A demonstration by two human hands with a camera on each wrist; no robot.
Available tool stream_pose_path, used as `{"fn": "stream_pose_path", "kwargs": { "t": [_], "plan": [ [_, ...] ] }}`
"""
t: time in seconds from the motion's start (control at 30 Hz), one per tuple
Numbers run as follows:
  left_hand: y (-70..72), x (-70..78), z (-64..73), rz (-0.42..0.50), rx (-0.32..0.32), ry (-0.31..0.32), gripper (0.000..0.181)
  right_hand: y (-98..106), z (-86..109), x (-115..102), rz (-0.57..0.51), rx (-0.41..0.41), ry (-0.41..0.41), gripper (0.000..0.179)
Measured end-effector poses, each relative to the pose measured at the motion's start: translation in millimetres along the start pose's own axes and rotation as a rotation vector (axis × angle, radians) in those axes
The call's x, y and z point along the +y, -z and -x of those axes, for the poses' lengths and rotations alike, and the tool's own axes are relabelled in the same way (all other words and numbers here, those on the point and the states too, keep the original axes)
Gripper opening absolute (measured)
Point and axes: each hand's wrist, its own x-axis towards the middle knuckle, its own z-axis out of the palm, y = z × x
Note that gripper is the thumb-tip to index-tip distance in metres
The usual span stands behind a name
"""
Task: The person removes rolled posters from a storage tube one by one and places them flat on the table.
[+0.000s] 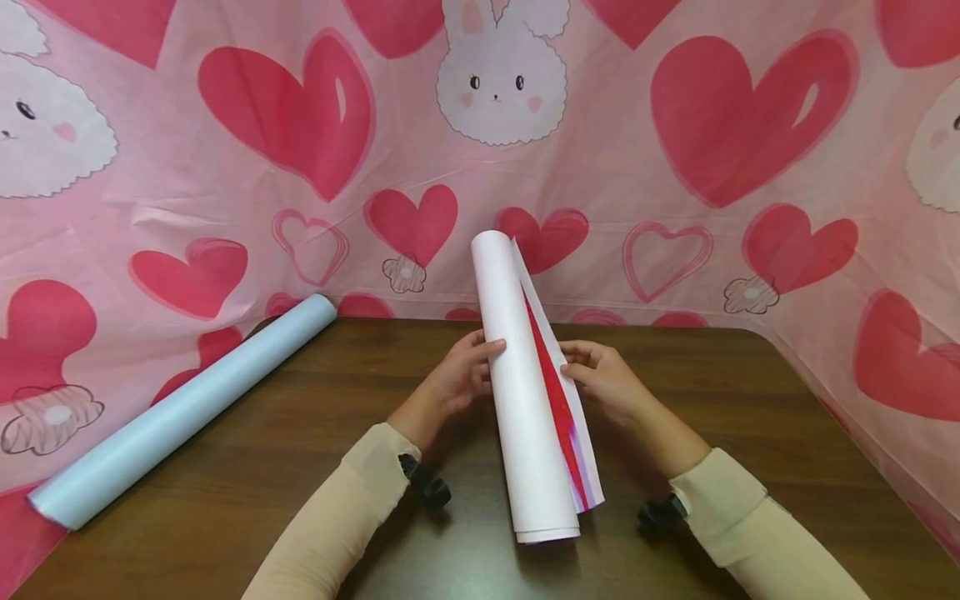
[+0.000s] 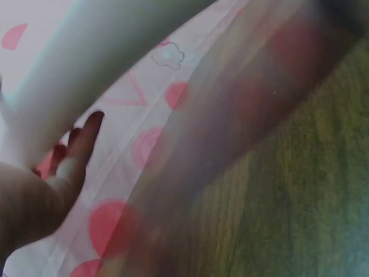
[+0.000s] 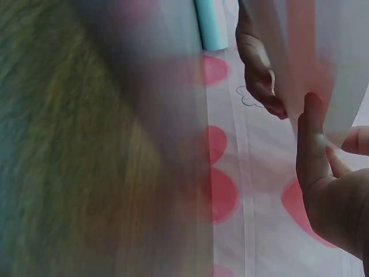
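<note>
A white paper roll (image 1: 519,383) is held up tilted over the table, its top leaning away to the left. My left hand (image 1: 463,377) grips the roll's left side, thumb across the front and the other fingers mostly hidden behind. The loose edge (image 1: 592,471) stands a little apart on the right, and a red and purple printed inner face (image 1: 553,392) shows in the gap. My right hand (image 1: 609,385) pinches that edge between thumb and fingers. In the right wrist view the right hand's thumb and fingers (image 3: 313,124) meet at the sheet.
A longer light blue roll (image 1: 187,408) lies slantwise along the left side of the dark wooden table (image 1: 675,433). Pink cloth (image 1: 465,167) with hearts and rabbits hangs behind and on both sides. A dark wrist camera (image 1: 431,487) sits below the left sleeve.
</note>
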Motion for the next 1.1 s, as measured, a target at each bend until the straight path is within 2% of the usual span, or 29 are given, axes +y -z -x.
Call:
{"fn": "stream_pose_path", "kwargs": {
  "t": [0.1,0.2,0.43,0.67,0.9,1.1],
  "plan": [
    [-0.9,1.9,2.0,-0.094,0.066,0.027,0.06,2,4.3,-2,0.021,-0.006,-0.006,0.044],
    [-2.2,0.9,3.7,-0.156,0.082,0.052,0.071,3,7.6,-3,0.024,-0.009,-0.03,0.045],
    [-1.3,-7.4,3.8,-0.21,0.051,0.074,0.071,5,6.7,-1,-0.035,-0.017,-0.087,0.049],
    [2.9,-8.6,5.3,-0.18,0.038,0.07,0.068,15,7.7,3,-0.156,-0.097,-0.086,0.05],
    [5.3,-7.1,7.8,-0.2,0.082,0.141,0.074,19,11.5,2,-0.127,-0.116,-0.092,0.052],
    [6.1,-10.4,8.0,-0.308,0.116,0.182,0.078,22,13.4,6,-0.074,-0.103,-0.12,0.051]
  ]
}}
